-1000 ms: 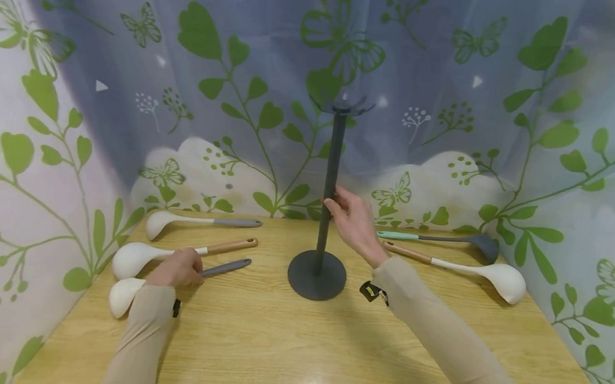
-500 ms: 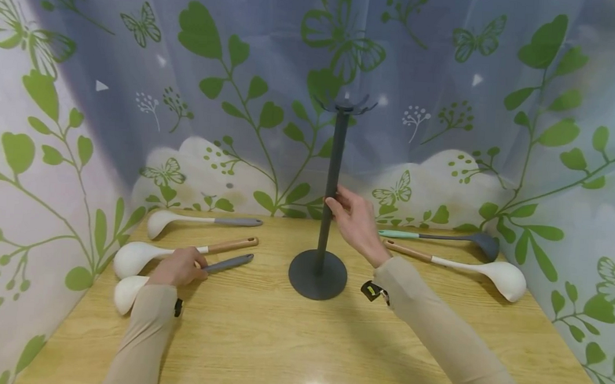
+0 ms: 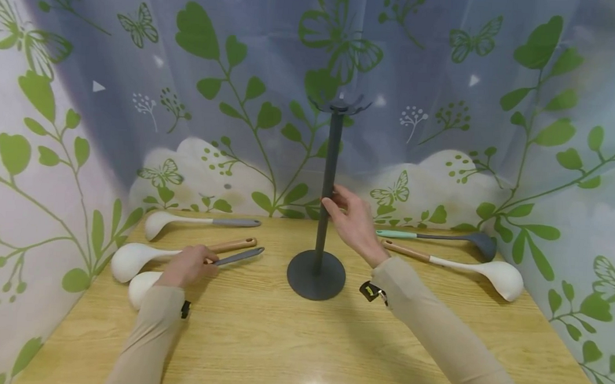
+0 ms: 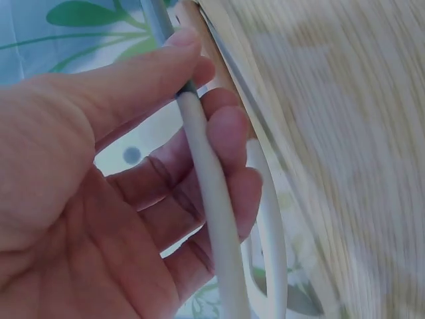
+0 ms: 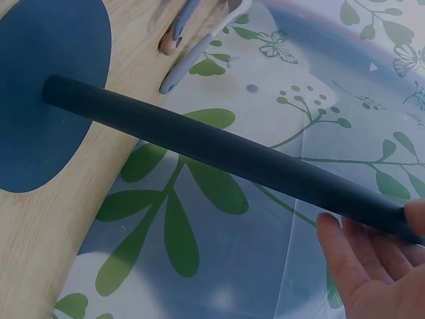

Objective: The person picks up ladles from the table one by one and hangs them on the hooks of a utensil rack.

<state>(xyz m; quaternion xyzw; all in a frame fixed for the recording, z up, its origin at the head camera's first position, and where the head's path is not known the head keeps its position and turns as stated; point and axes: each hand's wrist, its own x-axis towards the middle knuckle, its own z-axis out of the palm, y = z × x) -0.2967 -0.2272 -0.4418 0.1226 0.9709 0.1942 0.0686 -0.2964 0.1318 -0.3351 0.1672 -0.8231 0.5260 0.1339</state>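
My left hand [image 3: 190, 267] pinches a white ladle with a grey handle [image 3: 242, 256], thumb against curled fingers. In the left wrist view that ladle's pale shaft [image 4: 211, 183] runs down past the fingers, the thumb lying where grey meets white. Its white bowl [image 3: 142, 288] shows partly behind the forearm. My right hand [image 3: 355, 222] grips the post of a dark utensil stand [image 3: 333, 153] about midway up, thumb in front and fingers behind. The stand is upright, with bare hooks [image 3: 339, 106] on top and a round base [image 3: 303, 281] on the table.
Left of the stand lie a wooden-handled white ladle [image 3: 131, 261] and a grey-handled white ladle [image 3: 159, 223]. On the right are a dark ladle with a mint handle [image 3: 482, 244] and another wooden-handled white ladle [image 3: 506, 281]. A patterned curtain [image 3: 257, 154] closes off the table's back and sides.
My left hand has shifted right and slightly up with the grey-handled ladle, whose handle tip and bowl moved nearer the stand. The right hand keeps its hold on the post.
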